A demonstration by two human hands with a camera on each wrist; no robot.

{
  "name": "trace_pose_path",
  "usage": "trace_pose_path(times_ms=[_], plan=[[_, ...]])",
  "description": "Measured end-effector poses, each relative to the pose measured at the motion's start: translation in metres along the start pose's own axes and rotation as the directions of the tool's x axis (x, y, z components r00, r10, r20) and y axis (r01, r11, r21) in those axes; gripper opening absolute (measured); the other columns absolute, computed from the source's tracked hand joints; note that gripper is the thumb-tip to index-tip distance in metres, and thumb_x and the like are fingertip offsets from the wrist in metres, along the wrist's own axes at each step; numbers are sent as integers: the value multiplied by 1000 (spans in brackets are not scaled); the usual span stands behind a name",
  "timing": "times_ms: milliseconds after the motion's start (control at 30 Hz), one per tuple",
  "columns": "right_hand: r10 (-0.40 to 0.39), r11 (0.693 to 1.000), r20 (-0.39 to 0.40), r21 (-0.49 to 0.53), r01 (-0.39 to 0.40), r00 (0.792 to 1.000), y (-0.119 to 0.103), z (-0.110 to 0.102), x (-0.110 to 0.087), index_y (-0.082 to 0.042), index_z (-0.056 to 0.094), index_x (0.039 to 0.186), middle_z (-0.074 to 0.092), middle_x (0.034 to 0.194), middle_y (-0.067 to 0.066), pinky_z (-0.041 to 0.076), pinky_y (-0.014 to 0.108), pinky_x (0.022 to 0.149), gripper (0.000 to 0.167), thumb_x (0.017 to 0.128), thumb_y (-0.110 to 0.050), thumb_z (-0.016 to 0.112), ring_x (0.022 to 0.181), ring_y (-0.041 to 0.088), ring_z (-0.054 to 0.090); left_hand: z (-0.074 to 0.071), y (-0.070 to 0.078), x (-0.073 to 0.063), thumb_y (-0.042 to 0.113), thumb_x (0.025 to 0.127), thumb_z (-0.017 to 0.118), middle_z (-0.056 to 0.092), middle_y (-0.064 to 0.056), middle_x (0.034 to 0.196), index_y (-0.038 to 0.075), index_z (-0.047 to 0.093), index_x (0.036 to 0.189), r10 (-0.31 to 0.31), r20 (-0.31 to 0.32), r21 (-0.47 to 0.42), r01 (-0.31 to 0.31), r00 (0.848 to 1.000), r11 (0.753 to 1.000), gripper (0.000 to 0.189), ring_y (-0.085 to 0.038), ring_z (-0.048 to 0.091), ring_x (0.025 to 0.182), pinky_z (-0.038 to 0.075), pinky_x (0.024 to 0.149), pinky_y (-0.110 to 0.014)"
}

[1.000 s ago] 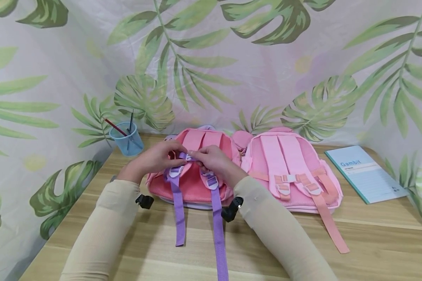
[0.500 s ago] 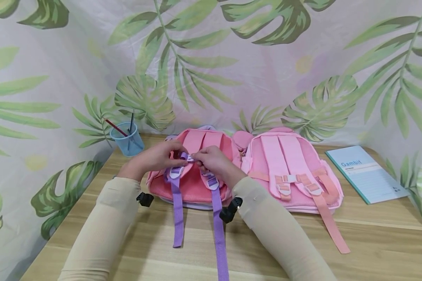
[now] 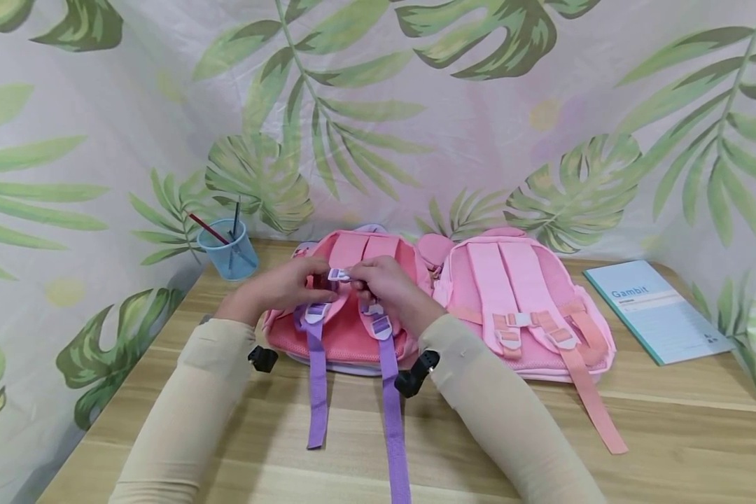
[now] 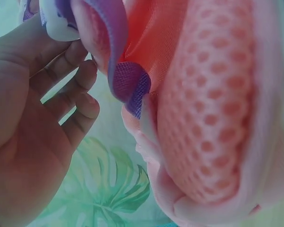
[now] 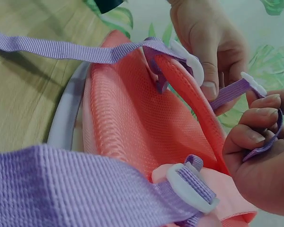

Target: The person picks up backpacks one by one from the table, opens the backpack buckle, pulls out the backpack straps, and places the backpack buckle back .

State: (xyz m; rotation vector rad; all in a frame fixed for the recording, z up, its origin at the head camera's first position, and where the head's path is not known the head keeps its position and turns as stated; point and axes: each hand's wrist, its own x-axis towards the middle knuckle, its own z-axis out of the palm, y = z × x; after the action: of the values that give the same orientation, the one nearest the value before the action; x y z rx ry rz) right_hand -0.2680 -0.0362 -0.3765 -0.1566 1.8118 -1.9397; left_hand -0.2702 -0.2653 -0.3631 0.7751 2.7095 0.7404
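A coral-backed backpack (image 3: 365, 350) lies on the table with its shoulder straps up and purple webbing straps (image 3: 387, 413) hanging toward the front. Raised above it is a small white plastic buckle (image 3: 339, 275) on a short purple strap. My right hand (image 3: 387, 283) pinches this buckle's strap, its fingers curled round the tail in the right wrist view. My left hand (image 3: 290, 283) is at the left shoulder strap, thumb and fingers spread apart with the short strap between them. Its fingers (image 4: 78, 113) look loosely bent in the left wrist view. A white strap adjuster (image 5: 191, 189) sits on the nearer strap.
To the right lies a pink backpack (image 3: 460, 280) with orange straps, one trailing forward. Beyond it is a light blue notebook (image 3: 658, 308). A blue mesh pen cup (image 3: 229, 255) with pens stands at the left. A leaf-print cloth (image 3: 378, 105) hangs behind the table.
The buckle has risen slightly, and my left fingers have parted from it while my right hand keeps its pinch. The left purple strap end has swung a little to the left.
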Motion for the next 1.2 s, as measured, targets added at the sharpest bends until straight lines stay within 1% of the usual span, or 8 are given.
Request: trace_pose_path(times_ms=[100,267,467,500,600,833,1000,1200], plan=[[-10,999,4,33,10,1000,1,0,-1,3,73,103,53,65,0,34,23,55,17,108,-7,60,56,10,42,1,0,0,26,100,80,65,0,105,18,71,109,-11,-2,4,11,1000,1000,15,-18,60,95,50,91,-38],[-2,1000,4,17,2,1000,2,0,-2,0,72,99,53,64,-1,35,24,55,20,109,-12,60,56,10,43,1,2,-4,26,99,81,66,-1,102,18,71,112,-12,-39,-21,11,999,1000,19,-20,60,93,50,86,-38],[-2,999,12,-38,3,1000,2,-3,-4,-1,72,98,53,65,-1,38,27,60,24,109,-21,63,56,12,45,-5,7,-9,19,101,78,69,-5,111,14,69,132,67,-134,-82,-78,989,994,33,-22,62,101,53,91,-42],[-4,999,16,-39,5,1000,2,-4,-4,0,71,98,53,65,-1,38,28,60,25,109,-21,63,56,12,45,-6,8,-9,18,102,77,69,-4,110,13,69,132,89,-146,-78,-101,985,992,32,-22,62,101,53,91,-42],[-6,999,22,-32,7,1000,2,-4,-5,1,71,101,53,66,-1,37,28,60,25,110,-21,63,57,12,45,-7,12,-8,15,102,77,70,-4,110,12,70,130,110,-157,-77,-123,981,989,30,-21,62,101,53,91,-41],[-1,998,50,-55,3,999,4,-9,-6,1,71,104,56,69,-1,40,28,62,28,112,-23,60,61,13,48,-5,11,-7,10,101,76,71,-5,107,9,73,124,159,-173,-60,-171,972,983,22,-21,62,100,54,91,-41],[-25,998,81,-53,29,996,6,-20,-7,5,70,110,60,71,-1,44,26,65,32,114,-23,54,66,13,52,-5,9,-8,12,101,77,70,-4,108,12,73,122,143,-187,-75,-159,972,984,22,-21,61,100,52,91,-39],[-50,980,81,-190,65,995,8,-28,-8,8,72,118,60,70,-2,43,23,61,30,108,-20,65,63,10,51,-4,6,-9,14,100,78,69,-4,108,14,73,121,104,-198,-102,-126,975,987,22,-22,61,100,52,91,-40]])
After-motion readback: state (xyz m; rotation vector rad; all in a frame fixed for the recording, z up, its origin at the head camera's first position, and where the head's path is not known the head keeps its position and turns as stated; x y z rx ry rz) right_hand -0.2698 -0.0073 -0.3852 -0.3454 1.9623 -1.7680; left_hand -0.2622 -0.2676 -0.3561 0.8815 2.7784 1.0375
